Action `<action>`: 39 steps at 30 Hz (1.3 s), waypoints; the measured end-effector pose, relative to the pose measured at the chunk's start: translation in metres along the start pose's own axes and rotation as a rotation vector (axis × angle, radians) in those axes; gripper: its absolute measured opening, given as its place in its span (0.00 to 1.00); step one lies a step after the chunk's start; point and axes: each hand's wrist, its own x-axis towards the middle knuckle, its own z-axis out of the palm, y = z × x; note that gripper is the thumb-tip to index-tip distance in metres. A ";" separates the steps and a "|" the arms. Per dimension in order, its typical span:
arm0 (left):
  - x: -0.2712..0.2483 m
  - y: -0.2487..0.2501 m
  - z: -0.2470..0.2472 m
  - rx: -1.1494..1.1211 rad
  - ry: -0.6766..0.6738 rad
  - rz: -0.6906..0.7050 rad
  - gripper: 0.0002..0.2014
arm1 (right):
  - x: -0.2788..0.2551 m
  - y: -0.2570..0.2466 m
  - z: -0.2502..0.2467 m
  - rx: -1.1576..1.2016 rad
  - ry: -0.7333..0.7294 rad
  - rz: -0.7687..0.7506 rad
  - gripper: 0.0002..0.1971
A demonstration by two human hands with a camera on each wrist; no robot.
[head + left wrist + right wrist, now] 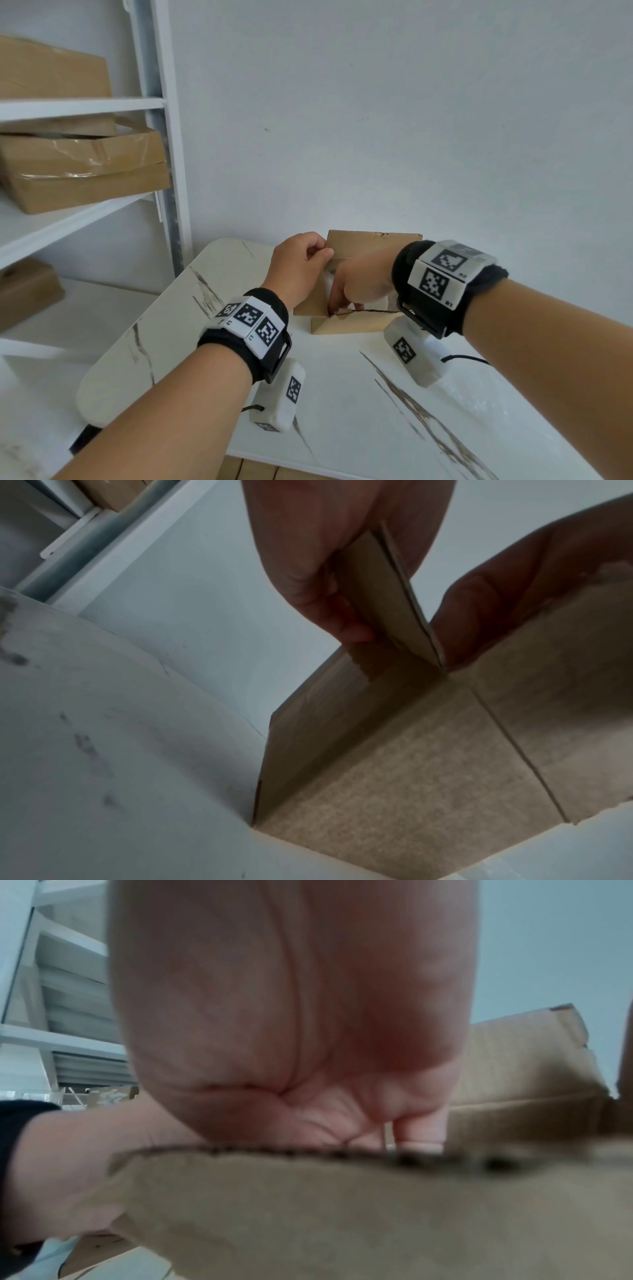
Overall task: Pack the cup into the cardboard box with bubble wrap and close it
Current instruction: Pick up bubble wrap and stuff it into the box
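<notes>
At the far left of the head view a white shelving unit [161,102] is seen against the wall, with several brown cartons [82,168] stacked on its shelves, one of them partly covered in clear tape. To the right of it a white desk [342,394] with dark marble veining is seen, its rounded corner toward the shelving.

Near the far edge of the desk the cardboard box [349,323] is set, its top flaps open. The left hand [298,267] is closed on the box's left flap [387,593]: in the left wrist view the cardboard edge is pinched between thumb and curled fingers, and the flap is held upright. A black strap with square black-and-white markers is worn on each wrist.

Just to the right, the right hand [359,281] is lowered into the open top of the box, knuckles upward and fingers pointing down inside. In the right wrist view the palm is shown close and blurred behind the near wall of the box, with the fingertips hidden below its edge, so whether anything is grasped cannot be told. A little white material [330,274] is glimpsed between the two hands at the box opening; what it is cannot be made out. The cup itself is not visible in any view. The rear flap [373,243] is seen standing upright behind both hands.
</notes>
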 end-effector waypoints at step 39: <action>0.008 -0.006 -0.007 -0.290 -0.075 -0.128 0.04 | -0.004 0.051 0.003 -0.359 0.529 -0.358 0.12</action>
